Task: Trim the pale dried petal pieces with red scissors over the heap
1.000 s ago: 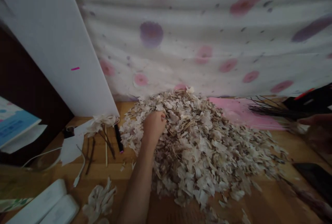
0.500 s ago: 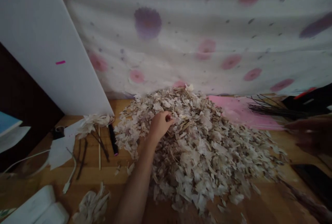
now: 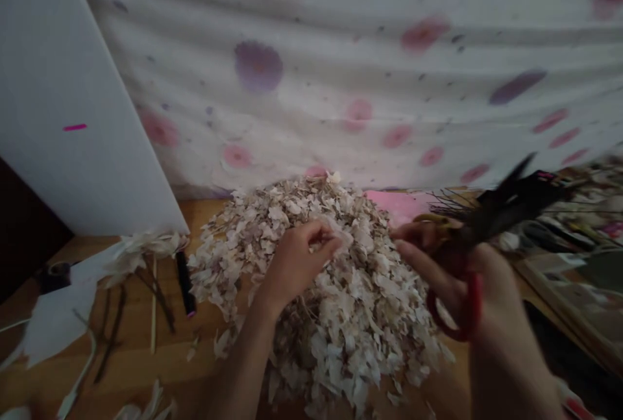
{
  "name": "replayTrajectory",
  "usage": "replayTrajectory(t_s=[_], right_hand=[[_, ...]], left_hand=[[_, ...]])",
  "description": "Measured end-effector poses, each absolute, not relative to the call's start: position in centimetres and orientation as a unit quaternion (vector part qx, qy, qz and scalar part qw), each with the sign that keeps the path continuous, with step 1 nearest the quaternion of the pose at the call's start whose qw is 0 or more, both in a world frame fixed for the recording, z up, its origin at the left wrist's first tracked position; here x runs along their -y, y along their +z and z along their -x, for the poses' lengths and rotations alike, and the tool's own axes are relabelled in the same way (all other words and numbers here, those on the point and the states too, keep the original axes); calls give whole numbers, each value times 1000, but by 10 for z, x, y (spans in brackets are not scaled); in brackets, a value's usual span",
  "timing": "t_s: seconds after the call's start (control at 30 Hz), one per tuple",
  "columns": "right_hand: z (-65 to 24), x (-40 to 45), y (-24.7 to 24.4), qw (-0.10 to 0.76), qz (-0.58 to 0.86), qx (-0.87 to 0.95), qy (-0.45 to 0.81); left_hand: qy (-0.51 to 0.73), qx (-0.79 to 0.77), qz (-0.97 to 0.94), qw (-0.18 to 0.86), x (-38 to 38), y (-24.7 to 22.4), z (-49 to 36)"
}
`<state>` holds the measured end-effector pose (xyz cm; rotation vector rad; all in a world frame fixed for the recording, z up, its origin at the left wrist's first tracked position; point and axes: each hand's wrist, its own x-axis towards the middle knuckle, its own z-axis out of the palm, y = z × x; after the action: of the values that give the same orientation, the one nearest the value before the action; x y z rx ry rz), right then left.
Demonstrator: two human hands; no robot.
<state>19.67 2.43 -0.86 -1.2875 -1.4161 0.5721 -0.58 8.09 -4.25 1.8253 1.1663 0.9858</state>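
A big heap of pale, dried-looking petals lies on the wooden table. My left hand is over the heap with thumb and forefinger pinched on a thin whitish petal. To its right, my right hand is closed on a pair of scissors with red handle loops, its dark blades pointing up and away to the right. The thumb and forefinger of that hand reach toward the heap, apart from my left hand. Blur hides whether their tips hold anything.
A white board leans at the left, before a flowered cloth. Near it lie a black marker, a pale paper-like flower, sticks and a white cable. Behind the heap is a pink sheet; a cluttered tray stands right.
My right hand has come in from the right edge beside the heap, with the scissors now clearly visible. My left hand has lifted a petal. The view has turned to the right.
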Motion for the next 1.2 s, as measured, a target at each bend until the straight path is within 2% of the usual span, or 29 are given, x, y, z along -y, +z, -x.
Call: replayTrajectory(t_s=[0.13, 0.4, 0.5, 0.67, 0.83, 0.9, 1.07, 1.2], right_hand=[[-183, -25, -21, 496, 522, 637, 276], [-183, -25, -18, 504, 486, 621, 353], [-180, -28, -12, 511, 486, 621, 342], [-168, -34, -3, 570, 492, 595, 282], [-158, -38, 4, 611, 483, 559, 284], [-156, -39, 4, 626, 467, 555, 286], [-153, -43, 1, 617, 470, 564, 284], [-153, -48, -1, 624, 483, 561, 250]], left_hand=[[384, -388, -740, 394, -58, -26, -7], [400, -423, -707, 401, -46, -8, -1], [426, -442, -691, 381, -45, -4, -1], [495, -469, -630, 371, -46, 0, -8], [558, -417, -535, 478, -50, 0, -17], [578, -405, -513, 489, -53, 0, -20], [584, -434, -521, 445, -56, 1, -18], [538, -433, -575, 439, -57, -2, -7]])
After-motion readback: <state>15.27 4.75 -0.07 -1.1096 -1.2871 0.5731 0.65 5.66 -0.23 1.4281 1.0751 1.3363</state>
